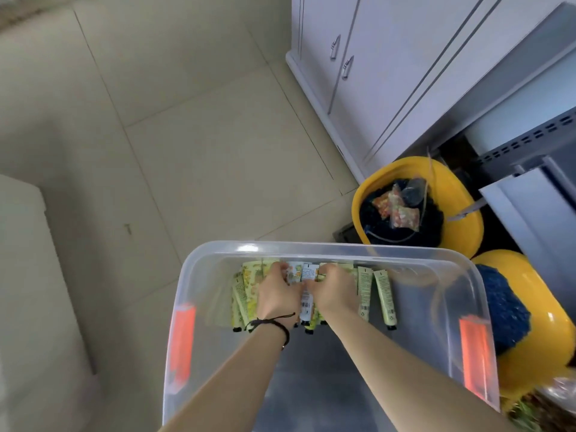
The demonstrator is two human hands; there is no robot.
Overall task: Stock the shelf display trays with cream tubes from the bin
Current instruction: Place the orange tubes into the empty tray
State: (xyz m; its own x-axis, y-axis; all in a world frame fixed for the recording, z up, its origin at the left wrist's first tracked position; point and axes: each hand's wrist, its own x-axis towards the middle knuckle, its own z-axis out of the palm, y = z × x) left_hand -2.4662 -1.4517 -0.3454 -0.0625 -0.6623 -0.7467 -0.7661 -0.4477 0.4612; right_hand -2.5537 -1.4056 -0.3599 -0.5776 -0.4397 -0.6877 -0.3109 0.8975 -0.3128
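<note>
We look down into a clear plastic bin at lower centre of the frame. The cream tubes lie in a row against its far wall. Our left hand and right hand curl fingers over them, likely gathering a bunch.

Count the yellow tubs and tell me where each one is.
2. One yellow tub stands past the clear bin's far right corner, by the white cabinet. The other tub sits along the bin's right side, partly behind its wall. More may lie out of frame.
</note>
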